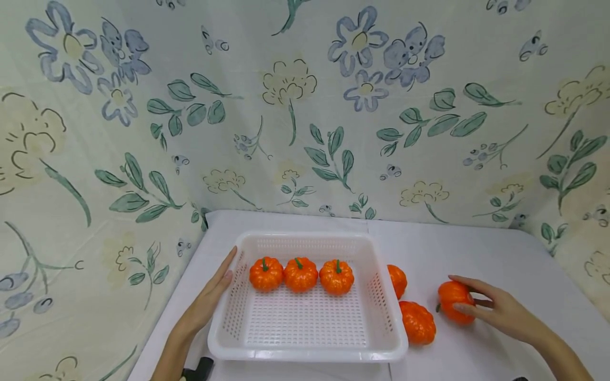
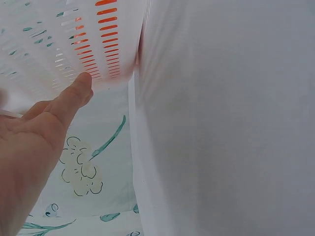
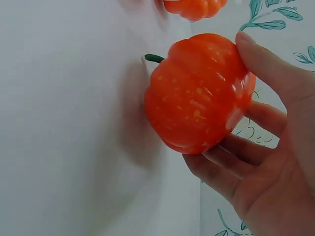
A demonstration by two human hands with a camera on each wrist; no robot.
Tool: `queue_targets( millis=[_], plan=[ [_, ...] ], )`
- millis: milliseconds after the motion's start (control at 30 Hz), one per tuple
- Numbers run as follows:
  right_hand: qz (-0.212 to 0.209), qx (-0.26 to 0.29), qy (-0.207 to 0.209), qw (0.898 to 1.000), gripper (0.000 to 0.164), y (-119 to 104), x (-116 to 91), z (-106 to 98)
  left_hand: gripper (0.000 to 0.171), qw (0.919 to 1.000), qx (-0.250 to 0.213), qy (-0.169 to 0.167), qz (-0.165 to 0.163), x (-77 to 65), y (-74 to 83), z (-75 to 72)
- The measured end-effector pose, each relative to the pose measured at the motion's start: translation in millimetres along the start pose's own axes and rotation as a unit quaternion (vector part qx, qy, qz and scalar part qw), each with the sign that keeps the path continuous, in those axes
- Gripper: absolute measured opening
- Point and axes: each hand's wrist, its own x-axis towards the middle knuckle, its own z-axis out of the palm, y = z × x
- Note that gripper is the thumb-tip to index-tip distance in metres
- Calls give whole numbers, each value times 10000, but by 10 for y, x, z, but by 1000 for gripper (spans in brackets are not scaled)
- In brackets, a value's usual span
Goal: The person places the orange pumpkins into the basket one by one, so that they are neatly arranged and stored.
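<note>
My right hand [image 1: 500,309] grips a small orange pumpkin [image 1: 455,302], fingers and thumb around its sides. In the right wrist view this pumpkin [image 3: 202,93] is tipped with its green stem to the left, close over the white tabletop. My left hand [image 1: 209,299] rests against the left side of a white plastic basket [image 1: 307,353], its fingers fairly straight along the rim and slotted wall. Inside the basket, three pumpkins [image 1: 300,275] stand in a row toward the back, stems up. Two more, a front pumpkin [image 1: 418,323] and a partly hidden rear pumpkin [image 1: 397,280], lie just right of the basket.
The basket stands on a white-covered table [image 1: 457,243]. Behind and beside the table hangs a floral cloth [image 1: 286,143]. A small black object [image 1: 204,368] shows at the lower edge near the left wrist.
</note>
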Motion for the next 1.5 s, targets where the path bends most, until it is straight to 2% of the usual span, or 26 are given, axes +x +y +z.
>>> queue_targets(
  millis=[167, 333, 500, 733, 967, 1267, 1500],
  plan=[
    [-119, 318, 242, 9991, 66, -13, 60, 98, 56, 10000, -16, 9, -20, 5, -17, -7],
    [284, 683, 84, 9972, 71, -29, 68, 195, 56, 10000, -75, -56, 28, 3, -19, -3],
    [332, 641, -91, 9973, 69, 35, 12, 146, 56, 9999, -63, -62, 61, -1, -14, -12],
    [1, 655, -405, 9970, 67, 182, -45, 23, 55, 10000, -85, -12, -23, -5, -13, -20],
    [-303, 436, -441, 9976, 62, 195, -53, -41, 55, 10000, -62, -17, 12, 3, -16, -8],
    [189, 767, -469, 9958, 70, 142, -20, 13, 56, 10000, -42, -16, 37, 11, -9, -1],
    [287, 482, -371, 9977, 70, 191, -56, 2, 56, 10000, -68, -20, 25, 7, -8, -2]
  ],
)
